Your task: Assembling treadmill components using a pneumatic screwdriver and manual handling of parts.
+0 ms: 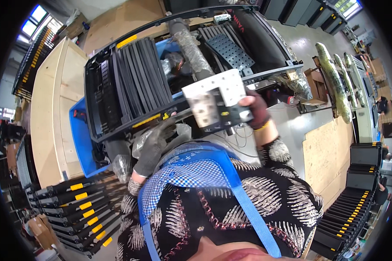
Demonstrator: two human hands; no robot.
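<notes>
My right hand (258, 111), in a dark glove with bare fingertips, grips a metal bracket (231, 89) by its right side. The bracket has bright, perforated faces and a dark middle with a small yellow mark; it is held up over the near edge of a black metal frame (244, 80), slightly blurred. Lower left, my left hand (152, 150) wears a grey glove and is closed on a crinkled clear plastic bag (183, 131), which shows on both sides of the fingers. Plastic hides part of those fingers.
Inside the frame lie stacked black bars (143, 74), a plastic-wrapped tube (189, 48), a dark perforated plate (231, 50) and a black padded roll (259, 39). A blue bin (80, 143) and a wooden crate (48, 108) stand left. Black racks (80, 217) and a plywood sheet (329, 152) flank me.
</notes>
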